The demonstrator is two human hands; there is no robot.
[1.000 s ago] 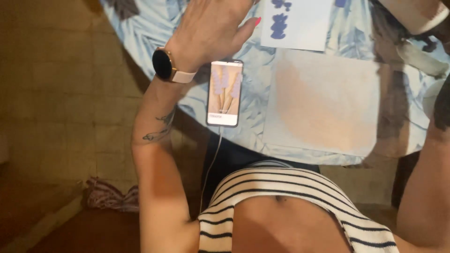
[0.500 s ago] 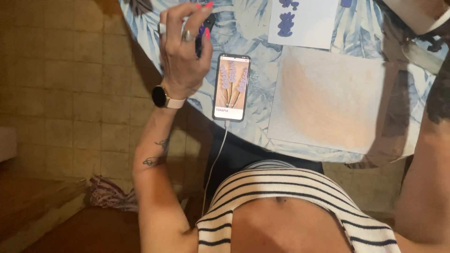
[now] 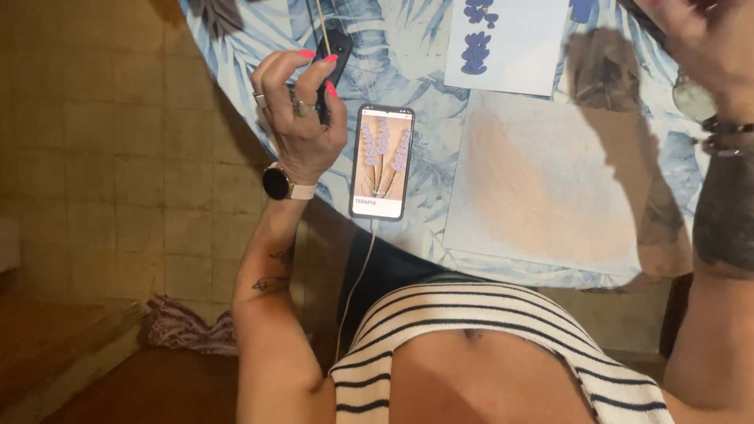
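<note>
My left hand (image 3: pixel 302 118) is raised over the table's left edge, its fingers closed on a small black object (image 3: pixel 334 51); a thin pale stick (image 3: pixel 321 22) runs up from there. Just right of it, a phone (image 3: pixel 382 161) lies flat, its screen showing a picture of purple flower stalks. A pale, peach-tinted canvas (image 3: pixel 542 188) lies to the phone's right. Above it sits a white sheet (image 3: pixel 510 47) with blue painted shapes. My right hand (image 3: pixel 695 31) is at the top right corner, partly cut off, so its fingers are unclear.
The table carries a blue leaf-patterned cloth (image 3: pixel 408 47). A white cable (image 3: pixel 357 275) hangs from the phone down past my striped top. On the tiled floor at the left lies a bundle of patterned cloth (image 3: pixel 188 326), beside a wooden step (image 3: pixel 47 345).
My left hand has pulled back from reaching flat across the table and now grips the black object. My right hand has risen into view at the top right.
</note>
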